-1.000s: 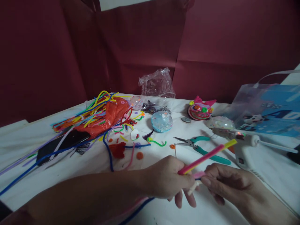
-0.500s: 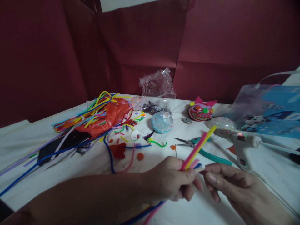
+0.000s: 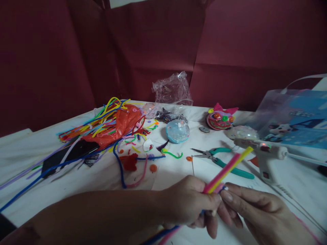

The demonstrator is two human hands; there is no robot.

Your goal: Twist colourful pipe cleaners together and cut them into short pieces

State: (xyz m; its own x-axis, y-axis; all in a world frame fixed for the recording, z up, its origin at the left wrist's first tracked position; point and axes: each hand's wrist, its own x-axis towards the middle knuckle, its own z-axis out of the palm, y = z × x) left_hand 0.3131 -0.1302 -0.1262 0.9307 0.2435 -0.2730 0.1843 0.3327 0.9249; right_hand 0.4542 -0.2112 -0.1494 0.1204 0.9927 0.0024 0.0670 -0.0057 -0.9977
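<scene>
My left hand (image 3: pixel 187 200) is closed around a bundle of fuzzy pipe cleaners (image 3: pixel 223 174). Pink and yellow ends stick up to the right out of the fist, while blue and pink tails (image 3: pixel 163 234) hang below the wrist. Close against it, my right hand (image 3: pixel 263 209) pinches thumb to forefinger at a short blue and white end (image 3: pixel 224 188) beside the bundle. The fingers partly hide how that end is bent. Just beyond the hands lie green-handled pliers (image 3: pixel 217 160) with their handles spread.
A glue gun (image 3: pixel 268 158) stands at right, its cord trailing toward me. Farther back are a decorated pink-eared figure (image 3: pixel 221 117), a blue dome (image 3: pixel 177 131) and a crumpled clear bag (image 3: pixel 172 88). Loose pipe cleaners (image 3: pixel 102 117), red plastic (image 3: pixel 127 120) and small scraps cover the left side.
Both hands have shifted slightly right and come closer together. The pink and yellow ends lean farther right and lower. Less of the white end shows between the hands.
</scene>
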